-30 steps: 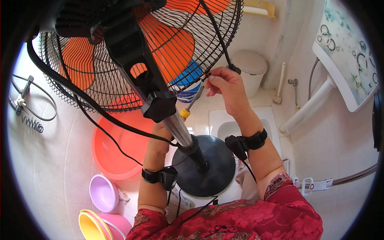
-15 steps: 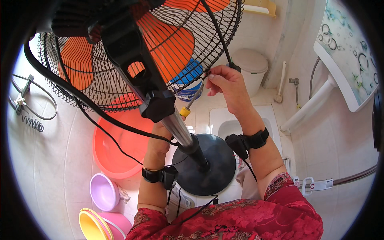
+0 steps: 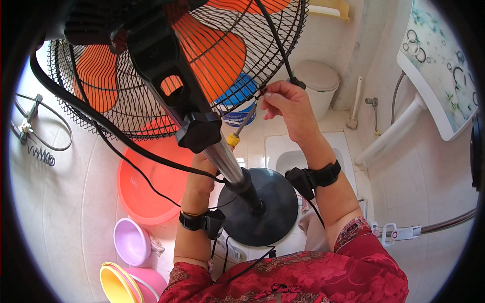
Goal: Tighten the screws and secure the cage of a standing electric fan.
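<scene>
Pinching at the black wire grille [image 3: 151,121] of a pedestal fan [image 3: 165,65], the right hand [image 3: 288,106] has thumb and forefinger together on the rim; a tiny dark piece there is too small to identify. Fan stands directly before the person, tilted in view. Left hand [image 3: 203,164] mostly hidden behind the shiny metal pole [image 3: 226,164], closed around a screwdriver [image 3: 234,140] with yellow handle, grey shaft angled toward the rim; whether the tip touches, cannot tell. Lobed black knob [image 3: 199,132] and thick black cable [image 3: 124,139] also block the view. Blades [image 3: 214,55] orange, smooth; base [image 3: 268,217] a flat black disc. Grille partly covers a blue-and-white bucket [image 3: 237,118] and a round orange-red plastic basin [image 3: 141,197], contents of the bucket unreadable. Lower left: small purple basin [image 3: 132,242], bare plastic inside, and pink bucket [image 3: 149,283] with yellow interior. Beyond: pale lidded bin [image 3: 316,83], white squat toilet [image 3: 336,144].
</scene>
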Available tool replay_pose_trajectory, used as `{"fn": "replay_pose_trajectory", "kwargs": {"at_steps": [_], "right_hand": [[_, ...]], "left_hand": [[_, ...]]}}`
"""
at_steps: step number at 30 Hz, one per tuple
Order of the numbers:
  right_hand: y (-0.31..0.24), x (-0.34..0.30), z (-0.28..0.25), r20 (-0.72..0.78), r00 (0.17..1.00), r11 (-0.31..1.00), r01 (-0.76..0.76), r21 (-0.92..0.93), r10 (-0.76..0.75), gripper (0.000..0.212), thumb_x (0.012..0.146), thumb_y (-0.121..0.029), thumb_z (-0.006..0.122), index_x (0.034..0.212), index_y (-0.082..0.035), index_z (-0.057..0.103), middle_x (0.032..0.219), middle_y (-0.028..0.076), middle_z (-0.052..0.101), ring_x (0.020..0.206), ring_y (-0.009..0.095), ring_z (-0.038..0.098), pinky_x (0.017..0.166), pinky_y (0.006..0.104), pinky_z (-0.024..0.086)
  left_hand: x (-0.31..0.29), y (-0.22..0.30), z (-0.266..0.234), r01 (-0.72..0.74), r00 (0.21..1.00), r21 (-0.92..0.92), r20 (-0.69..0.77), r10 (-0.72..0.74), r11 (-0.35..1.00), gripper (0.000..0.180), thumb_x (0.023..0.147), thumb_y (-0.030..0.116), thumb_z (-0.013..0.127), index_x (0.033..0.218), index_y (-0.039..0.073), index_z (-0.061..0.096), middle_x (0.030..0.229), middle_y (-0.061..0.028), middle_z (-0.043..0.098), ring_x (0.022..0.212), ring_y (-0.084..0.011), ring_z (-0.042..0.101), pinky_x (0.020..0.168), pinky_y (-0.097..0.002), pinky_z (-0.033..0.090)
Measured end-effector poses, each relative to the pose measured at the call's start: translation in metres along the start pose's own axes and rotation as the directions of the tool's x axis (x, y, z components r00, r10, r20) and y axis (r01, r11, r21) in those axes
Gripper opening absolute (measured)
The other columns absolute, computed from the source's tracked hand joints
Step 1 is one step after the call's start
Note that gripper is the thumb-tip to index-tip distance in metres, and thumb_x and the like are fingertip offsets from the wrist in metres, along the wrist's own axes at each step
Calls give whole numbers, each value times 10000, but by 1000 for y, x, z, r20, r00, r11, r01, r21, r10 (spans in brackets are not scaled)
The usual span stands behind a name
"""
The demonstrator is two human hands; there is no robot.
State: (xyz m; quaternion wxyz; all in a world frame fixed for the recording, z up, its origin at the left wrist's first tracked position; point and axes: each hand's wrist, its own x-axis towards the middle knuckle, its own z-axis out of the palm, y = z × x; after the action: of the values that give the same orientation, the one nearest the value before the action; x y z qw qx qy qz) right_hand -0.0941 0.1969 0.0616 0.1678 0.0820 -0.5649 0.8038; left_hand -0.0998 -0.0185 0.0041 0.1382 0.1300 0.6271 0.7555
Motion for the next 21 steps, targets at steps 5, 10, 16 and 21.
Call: {"fn": "replay_pose_trajectory", "kwargs": {"at_steps": [5,10,16,21], "right_hand": [[1,0,1,-10,1000,1000,20,13,-20,97,792,-20,532,857,40,571,674,69,586,551,85,530,478,190,425],[3,2,-1,7,1000,1000,28,7,-28,88,797,-19,533,855,40,564,688,66,585,551,86,529,487,188,428],[4,3,0,31,999,999,42,15,-42,74,791,-7,534,846,35,560,692,67,582,546,90,525,497,191,439],[3,3,1,-6,998,997,62,50,-62,77,790,-5,528,849,30,563,693,74,579,557,97,532,506,198,456]], "left_hand": [[-1,2,-1,22,1000,-19,-4,-22,1000,223,809,193,612,911,10,537,662,-35,563,518,-71,502,431,-187,365],[0,0,1,2,1000,19,0,-2,1000,203,818,193,600,895,15,540,655,-26,557,502,-65,487,417,-182,354],[-1,3,1,71,997,9,-3,-71,997,188,823,190,592,877,18,538,654,-21,551,497,-63,480,415,-184,355],[-1,1,1,56,998,2,0,-56,998,193,824,190,591,884,14,540,658,-23,553,504,-64,487,418,-185,365]]}}
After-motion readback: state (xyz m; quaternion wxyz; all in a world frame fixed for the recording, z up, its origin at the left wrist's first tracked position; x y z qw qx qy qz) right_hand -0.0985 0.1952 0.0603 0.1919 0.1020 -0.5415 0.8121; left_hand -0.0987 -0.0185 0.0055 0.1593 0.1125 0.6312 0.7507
